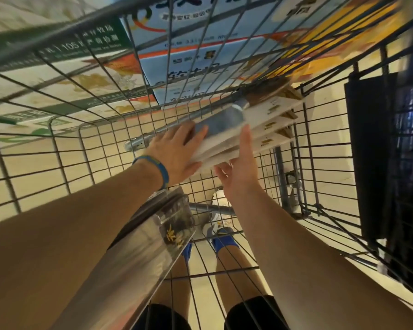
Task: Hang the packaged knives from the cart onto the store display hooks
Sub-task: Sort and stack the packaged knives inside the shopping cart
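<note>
A stack of packaged knives (270, 115), white cards with a steel blade and dark wooden handle under clear plastic, lies in the wire cart (86, 148). My left hand (174, 153), with a blue wristband, rests flat on the stack's near end, fingers over the blade. My right hand (241, 167) cups the stack's near right edge, fingers up along its side. Another packaged knife (153, 244) with a shiny blade lies in the cart close to me, under my left forearm. No display hooks are in view.
Printed cartons (186, 51) in blue, white and green fill the cart's far end behind a wire divider. A black fold-down flap (370, 151) hangs on the cart's right side. Through the mesh I see beige floor and a person's legs and shoes (222, 234).
</note>
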`<action>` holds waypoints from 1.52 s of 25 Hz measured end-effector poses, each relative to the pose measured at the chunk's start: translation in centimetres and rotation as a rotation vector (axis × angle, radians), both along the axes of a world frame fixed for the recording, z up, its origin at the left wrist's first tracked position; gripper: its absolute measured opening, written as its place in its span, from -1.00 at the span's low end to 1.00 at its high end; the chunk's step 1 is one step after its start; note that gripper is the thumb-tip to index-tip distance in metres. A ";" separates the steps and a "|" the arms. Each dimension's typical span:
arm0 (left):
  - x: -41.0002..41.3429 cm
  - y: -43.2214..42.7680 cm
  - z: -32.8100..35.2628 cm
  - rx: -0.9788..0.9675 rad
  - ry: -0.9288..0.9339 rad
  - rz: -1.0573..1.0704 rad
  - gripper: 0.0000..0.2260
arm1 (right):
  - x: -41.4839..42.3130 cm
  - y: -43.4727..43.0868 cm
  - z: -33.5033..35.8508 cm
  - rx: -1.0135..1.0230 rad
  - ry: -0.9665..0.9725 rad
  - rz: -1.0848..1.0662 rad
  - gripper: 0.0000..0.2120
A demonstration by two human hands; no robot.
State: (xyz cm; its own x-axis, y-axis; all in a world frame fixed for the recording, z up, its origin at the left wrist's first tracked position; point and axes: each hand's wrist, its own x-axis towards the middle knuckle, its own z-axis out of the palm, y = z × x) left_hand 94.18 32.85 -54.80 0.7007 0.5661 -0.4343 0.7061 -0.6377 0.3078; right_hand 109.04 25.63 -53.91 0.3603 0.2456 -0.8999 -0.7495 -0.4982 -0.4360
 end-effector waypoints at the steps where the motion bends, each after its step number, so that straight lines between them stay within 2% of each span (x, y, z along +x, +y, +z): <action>1: -0.2 -0.4 0.3 0.003 -0.040 -0.019 -0.17 | -0.1 0.3 -0.3 0.042 0.015 -0.013 -0.19; 3: -0.3 -0.6 0.6 -0.044 -0.066 -0.092 -0.20 | -0.2 1.2 -0.6 0.105 0.118 -0.057 -0.16; 5: -0.6 -0.5 0.4 -0.062 0.003 -0.165 -0.22 | 0.0 1.6 -0.8 0.108 0.185 -0.112 -0.24; 7: -1.2 -0.1 0.3 -0.030 0.050 -0.022 -0.11 | 0.4 1.6 -1.4 0.099 0.172 -0.133 -0.45; 9: -1.8 0.7 0.2 0.000 0.098 0.188 0.05 | 0.9 1.7 -1.5 0.126 0.171 -0.129 -0.52; 12: -1.5 2.6 0.2 0.025 0.192 0.228 0.04 | 1.0 1.9 -1.5 0.121 0.175 -0.111 -0.40; 14: -1.2 3.2 0.0 0.082 0.220 0.226 -0.06 | 0.9 2.3 -1.6 -0.008 0.132 -0.005 -0.33; 17: -0.8 1.8 -0.3 0.151 0.331 0.177 -0.07 | 1.0 2.6 -1.5 -0.285 -0.025 0.210 -0.25; 19: -0.7 0.9 -0.4 0.275 0.333 0.150 -0.18 | 1.0 2.6 -1.0 -0.357 -0.104 0.237 -0.25; 21: -0.1 0.9 0.0 0.312 0.243 0.138 -0.17 | 0.9 2.7 -0.8 -0.315 -0.195 0.220 -0.33; 23: 0.5 0.9 0.2 0.297 0.201 0.077 -0.02 | 0.4 3.7 -0.5 -0.098 -0.279 0.136 -0.43; 25: 1.1 1.1 0.0 0.320 0.197 0.068 -0.02 | 0.4 4.7 -0.1 -0.025 -0.329 0.176 -0.42; 27: 1.2 2.0 -0.2 0.334 0.154 0.114 -0.15 | 1.0 4.7 0.0 -0.082 -0.265 0.273 -0.31; 28: 1.2 2.4 -0.2 0.310 0.131 0.141 -0.17 | 1.3 4.2 0.1 -0.099 -0.155 0.281 -0.24; 30: 1.0 3.3 -0.2 0.189 0.131 0.192 -0.07 | 1.7 2.9 -0.2 -0.156 -0.038 0.176 -0.17; 31: 0.8 3.5 -0.3 0.123 0.138 0.207 0.01 | 1.8 2.2 -0.5 -0.203 -0.060 0.144 -0.21; 33: 0.8 3.8 -0.4 0.076 0.135 0.228 0.05 | 2.1 1.3 -1.2 -0.219 -0.158 0.061 -0.47; 36: 1.4 4.0 -0.7 0.093 0.184 0.230 -0.10 | 2.6 1.0 -2.0 -0.214 -0.148 0.017 -0.77; 38: 2.0 3.4 -1.0 0.153 0.204 0.229 -0.20 | 2.5 0.9 -1.9 -0.216 -0.041 -0.001 -0.82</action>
State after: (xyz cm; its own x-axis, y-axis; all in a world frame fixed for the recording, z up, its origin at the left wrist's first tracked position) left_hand 96.16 36.27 -55.84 0.4556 0.7679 -0.4502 0.8733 -0.4837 0.0587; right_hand 111.55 26.57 -55.85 0.3980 0.0484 -0.9161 -0.7338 -0.5826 -0.3495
